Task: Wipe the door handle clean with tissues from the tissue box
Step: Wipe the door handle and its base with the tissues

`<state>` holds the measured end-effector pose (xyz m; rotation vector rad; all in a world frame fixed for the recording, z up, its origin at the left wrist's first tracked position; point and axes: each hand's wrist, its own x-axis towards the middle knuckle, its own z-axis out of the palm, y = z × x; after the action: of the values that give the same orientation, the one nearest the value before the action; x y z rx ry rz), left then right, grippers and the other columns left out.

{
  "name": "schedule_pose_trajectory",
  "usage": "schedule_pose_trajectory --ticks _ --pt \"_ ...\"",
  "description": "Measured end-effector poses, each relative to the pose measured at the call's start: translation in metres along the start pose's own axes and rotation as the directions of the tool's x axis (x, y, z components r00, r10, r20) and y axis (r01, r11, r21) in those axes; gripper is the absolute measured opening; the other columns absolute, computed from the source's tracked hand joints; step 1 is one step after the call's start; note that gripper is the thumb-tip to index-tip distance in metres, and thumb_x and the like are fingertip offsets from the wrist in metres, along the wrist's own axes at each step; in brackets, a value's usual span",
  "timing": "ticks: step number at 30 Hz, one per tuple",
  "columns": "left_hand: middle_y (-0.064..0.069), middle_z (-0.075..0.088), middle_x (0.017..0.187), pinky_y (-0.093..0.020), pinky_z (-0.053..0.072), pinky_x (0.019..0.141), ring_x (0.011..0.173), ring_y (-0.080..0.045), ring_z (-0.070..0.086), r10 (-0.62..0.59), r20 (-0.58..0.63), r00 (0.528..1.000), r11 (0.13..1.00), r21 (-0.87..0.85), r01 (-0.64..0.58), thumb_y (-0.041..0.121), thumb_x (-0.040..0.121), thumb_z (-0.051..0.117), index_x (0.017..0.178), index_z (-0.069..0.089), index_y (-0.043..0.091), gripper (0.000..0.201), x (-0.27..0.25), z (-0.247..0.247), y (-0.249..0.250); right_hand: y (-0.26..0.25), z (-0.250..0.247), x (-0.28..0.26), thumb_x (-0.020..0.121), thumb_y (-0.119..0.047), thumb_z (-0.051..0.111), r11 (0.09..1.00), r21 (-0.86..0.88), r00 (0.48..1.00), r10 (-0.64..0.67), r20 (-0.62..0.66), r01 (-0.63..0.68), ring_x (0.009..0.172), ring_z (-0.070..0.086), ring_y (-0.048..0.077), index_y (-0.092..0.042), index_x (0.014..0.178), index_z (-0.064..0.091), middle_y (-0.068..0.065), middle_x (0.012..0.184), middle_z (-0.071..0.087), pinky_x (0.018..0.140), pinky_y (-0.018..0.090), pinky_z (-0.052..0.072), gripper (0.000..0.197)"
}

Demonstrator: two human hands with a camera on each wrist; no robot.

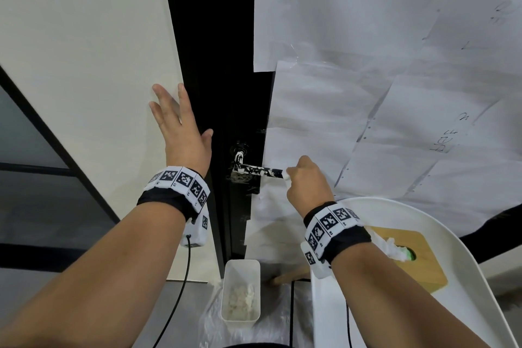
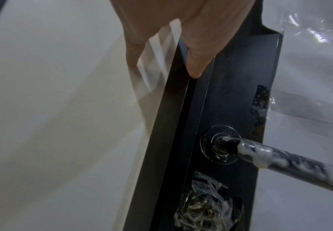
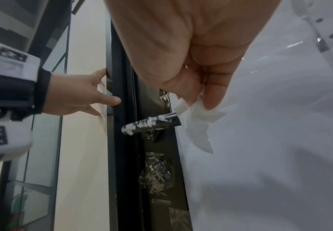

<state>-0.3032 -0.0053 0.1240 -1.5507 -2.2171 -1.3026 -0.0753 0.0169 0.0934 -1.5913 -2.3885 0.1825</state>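
just used tissues (image 1: 241, 297) in bin (image 1: 227, 285)

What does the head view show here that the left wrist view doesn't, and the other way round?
Only the head view shows the right hand pinching a tissue at the handle's free end, plus the tissue box on the white chair and the small bin below. Only the left wrist view shows the round handle base close up. Both show the smeared door handle and the open left hand.
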Motion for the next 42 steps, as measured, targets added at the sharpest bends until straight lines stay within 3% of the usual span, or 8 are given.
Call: schedule_pose_trajectory --ticks 14,20,24,29,32,34,38,42 --pt "-0.016 -0.019 0.157 -0.047 0.035 0.107 0.145 -0.040 -0.012 0.007 -0.003 1.000 1.000 0.015 -0.007 0.009 0.087 0.065 0.151 -0.007 0.024 0.098 -0.002 0.001 -0.002 0.015 0.002 0.005 0.075 0.011 0.045 0.985 0.162 0.985 0.090 -0.149 -0.065 0.077 0.054 0.033 0.003 0.097 0.067 0.016 0.100 0.050 0.065 0.031 0.045 0.032" --pt "-0.017 -0.019 0.157 -0.046 0.032 0.109 0.144 -0.042 -0.011 0.012 -0.002 1.000 1.000 0.013 -0.012 0.008 0.086 0.066 0.151 -0.007 0.022 0.099 -0.002 0.003 -0.003 0.014 0.022 0.015 0.088 -0.004 0.045 0.903 0.351 0.969 0.234 0.082 -0.248 0.082 0.054 0.031 0.000 0.089 0.060 0.020 0.092 0.055 0.066 0.025 0.033 0.016" --pt "-0.017 -0.020 0.157 -0.048 0.037 0.108 0.144 -0.042 -0.011 0.015 -0.004 1.000 1.000 0.014 -0.015 0.008 0.085 0.066 0.151 -0.008 0.024 0.101 -0.001 0.004 -0.004 0.014 0.029 0.015 0.090 -0.010 0.044 0.640 0.652 0.901 0.397 0.173 -0.407 0.077 0.068 0.028 0.000 0.086 0.063 0.014 0.083 0.066 0.077 0.037 0.054 0.021" --pt "-0.015 -0.019 0.157 -0.048 0.044 0.102 0.145 -0.041 -0.011 0.006 -0.005 1.000 1.000 0.030 -0.006 0.010 0.085 0.067 0.151 -0.008 0.025 0.101 -0.002 0.003 -0.003 0.007 0.025 0.010 0.085 0.007 0.050 0.112 0.837 0.792 0.413 0.451 -0.535 0.064 0.055 0.021 -0.006 0.070 0.054 0.011 0.075 0.053 0.066 0.033 0.056 0.020" --pt "-0.016 -0.020 0.157 -0.049 0.042 0.105 0.145 -0.041 -0.011 0.009 -0.004 1.000 1.000 0.026 -0.009 0.010 0.085 0.067 0.151 -0.008 0.024 0.101 -0.002 0.004 -0.004 0.000 0.019 0.002 0.081 0.014 0.046 -0.016 0.854 0.775 0.409 0.481 -0.521 0.054 0.050 0.020 0.000 0.063 0.054 0.011 0.066 0.050 0.061 0.029 0.049 0.024" --pt "-0.017 -0.019 0.157 -0.048 0.038 0.108 0.144 -0.042 -0.011 0.012 -0.002 1.000 1.000 0.021 -0.012 0.009 0.085 0.067 0.151 -0.007 0.023 0.100 -0.002 0.004 -0.005 -0.004 0.016 -0.001 0.083 0.008 0.048 0.122 0.855 0.820 0.380 0.429 -0.504 0.053 0.053 0.019 -0.001 0.066 0.058 0.012 0.071 0.055 0.066 0.030 0.051 0.022" --pt "-0.019 -0.018 0.157 -0.046 0.033 0.110 0.144 -0.043 -0.010 0.015 -0.005 1.000 1.000 0.025 -0.015 0.010 0.085 0.067 0.152 -0.006 0.020 0.099 -0.002 0.004 -0.005 -0.007 0.003 0.004 0.088 -0.008 0.048 0.839 0.518 0.981 0.193 0.006 -0.168 0.064 0.055 0.030 -0.008 0.069 0.061 0.011 0.072 0.053 0.064 0.034 0.047 0.023" --pt "-0.018 -0.018 0.157 -0.048 0.038 0.106 0.144 -0.043 -0.010 0.030 -0.007 1.000 0.999 0.028 -0.030 0.009 0.085 0.067 0.151 -0.007 0.022 0.100 -0.003 0.003 -0.005 -0.001 0.003 0.007 0.082 0.006 0.048 0.965 0.260 0.969 0.065 -0.238 0.000 0.072 0.046 0.021 -0.004 0.107 0.065 0.013 0.100 0.044 0.067 0.031 0.047 0.032"
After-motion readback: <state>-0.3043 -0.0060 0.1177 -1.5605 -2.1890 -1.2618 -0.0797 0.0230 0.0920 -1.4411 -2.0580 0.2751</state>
